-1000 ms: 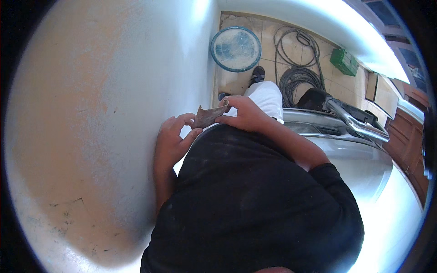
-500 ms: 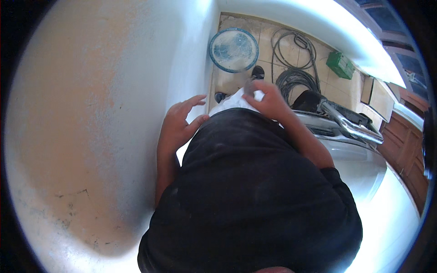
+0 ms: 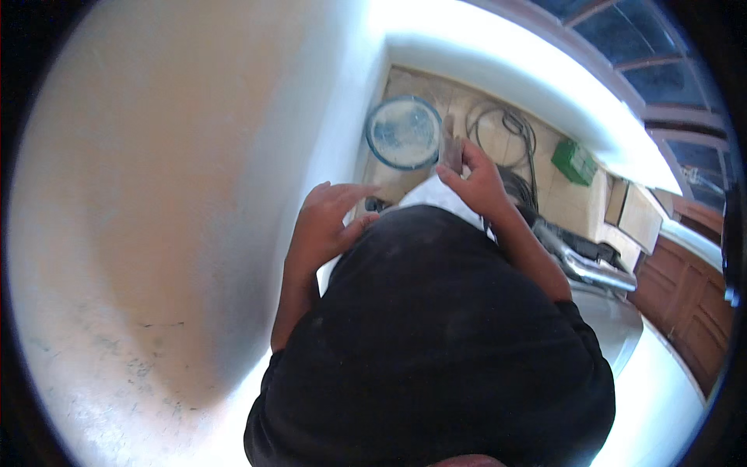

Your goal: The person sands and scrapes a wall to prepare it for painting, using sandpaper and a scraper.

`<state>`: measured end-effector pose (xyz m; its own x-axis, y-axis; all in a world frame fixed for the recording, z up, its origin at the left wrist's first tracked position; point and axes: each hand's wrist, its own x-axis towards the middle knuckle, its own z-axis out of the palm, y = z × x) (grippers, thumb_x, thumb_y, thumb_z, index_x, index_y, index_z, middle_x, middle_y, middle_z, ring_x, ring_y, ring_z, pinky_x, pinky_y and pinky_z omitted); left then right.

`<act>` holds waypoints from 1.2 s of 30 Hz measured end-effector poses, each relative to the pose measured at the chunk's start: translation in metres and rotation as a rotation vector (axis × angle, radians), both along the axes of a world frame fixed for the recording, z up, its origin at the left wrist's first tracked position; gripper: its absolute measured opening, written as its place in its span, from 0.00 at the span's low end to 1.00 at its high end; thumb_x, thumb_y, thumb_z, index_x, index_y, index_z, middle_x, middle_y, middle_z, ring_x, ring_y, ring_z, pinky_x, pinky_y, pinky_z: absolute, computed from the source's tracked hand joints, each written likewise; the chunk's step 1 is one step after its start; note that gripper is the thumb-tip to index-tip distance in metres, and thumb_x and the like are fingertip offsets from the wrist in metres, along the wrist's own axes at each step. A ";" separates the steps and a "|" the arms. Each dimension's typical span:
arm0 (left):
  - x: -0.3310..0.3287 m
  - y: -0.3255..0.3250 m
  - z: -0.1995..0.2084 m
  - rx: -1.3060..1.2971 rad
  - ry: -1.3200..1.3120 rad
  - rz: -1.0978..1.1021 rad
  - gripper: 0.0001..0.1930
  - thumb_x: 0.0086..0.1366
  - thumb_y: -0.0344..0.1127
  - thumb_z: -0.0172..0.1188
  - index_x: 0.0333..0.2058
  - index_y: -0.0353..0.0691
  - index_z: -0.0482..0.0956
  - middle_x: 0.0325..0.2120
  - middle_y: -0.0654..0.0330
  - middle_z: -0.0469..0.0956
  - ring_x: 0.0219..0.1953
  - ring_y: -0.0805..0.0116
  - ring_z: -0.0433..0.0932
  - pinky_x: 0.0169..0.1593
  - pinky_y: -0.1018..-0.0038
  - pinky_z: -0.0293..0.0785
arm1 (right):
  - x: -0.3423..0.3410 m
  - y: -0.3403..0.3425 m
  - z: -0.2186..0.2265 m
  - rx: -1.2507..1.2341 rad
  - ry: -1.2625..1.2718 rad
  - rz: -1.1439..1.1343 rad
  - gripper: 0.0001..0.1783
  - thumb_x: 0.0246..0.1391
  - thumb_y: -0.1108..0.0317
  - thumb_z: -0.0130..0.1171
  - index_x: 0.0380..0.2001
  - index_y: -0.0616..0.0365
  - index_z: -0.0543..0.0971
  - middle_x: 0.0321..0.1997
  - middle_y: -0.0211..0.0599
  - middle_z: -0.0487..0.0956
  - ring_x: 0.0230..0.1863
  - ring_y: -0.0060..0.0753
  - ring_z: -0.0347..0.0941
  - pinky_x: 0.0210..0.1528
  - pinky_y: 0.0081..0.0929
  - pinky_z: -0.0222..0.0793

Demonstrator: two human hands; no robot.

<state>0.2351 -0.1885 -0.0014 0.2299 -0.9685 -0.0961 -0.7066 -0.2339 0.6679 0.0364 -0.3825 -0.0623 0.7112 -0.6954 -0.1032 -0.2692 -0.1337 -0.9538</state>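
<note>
My left hand [image 3: 330, 216] hangs beside the wall on the left, with the fingers stretched out and the thumb apart. Nothing shows in it. My right hand [image 3: 478, 184] is closed on a small flat greyish-brown piece [image 3: 450, 152], pinched between thumb and fingers in front of my body. The piece is slightly blurred, so its exact kind cannot be made out. Close on my left rises the wall [image 3: 156, 194], pale with peach-toned patches and dark marks lower down. Behind the held piece, on the floor, stands a round blue-rimmed tub [image 3: 404, 131] with whitish residue inside.
A coiled black hose [image 3: 534, 148] lies on the tiled floor, with a green crate [image 3: 574, 163] to its right. At my right is a silver-grey piece of equipment with a metal bar [image 3: 599, 274]. Further right are brown panelled doors [image 3: 685, 296] and window panes [image 3: 622, 31].
My right hand has turned, bringing the flat piece into clearer view beside the tub. My left hand stays open near the wall. The whole view has tilted, shifting the floor things lower.
</note>
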 end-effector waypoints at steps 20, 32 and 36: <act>0.050 -0.154 0.257 -0.480 -1.317 0.106 0.14 0.58 0.48 0.61 0.42 0.55 0.80 0.51 0.61 0.74 0.60 0.55 0.66 0.63 0.49 0.54 | 0.134 -0.172 0.023 0.240 -0.071 0.209 0.20 0.60 0.67 0.51 0.54 0.60 0.70 0.39 0.43 0.77 0.39 0.33 0.73 0.43 0.31 0.67; 0.081 -0.177 0.239 -0.047 -1.766 0.487 0.24 0.52 0.56 0.61 0.50 0.66 0.75 0.62 0.62 0.62 0.65 0.55 0.57 0.66 0.40 0.35 | 0.292 -0.178 0.057 -0.367 -0.649 0.236 0.34 0.61 0.66 0.47 0.65 0.65 0.48 0.71 0.59 0.44 0.72 0.56 0.35 0.71 0.41 0.37; 0.083 -0.173 0.238 -0.020 -1.745 0.502 0.23 0.54 0.58 0.59 0.50 0.68 0.74 0.62 0.63 0.63 0.66 0.57 0.57 0.66 0.41 0.31 | 0.374 -0.254 0.112 -0.328 -0.736 -0.099 0.38 0.61 0.60 0.48 0.65 0.67 0.46 0.70 0.61 0.43 0.72 0.56 0.36 0.71 0.40 0.35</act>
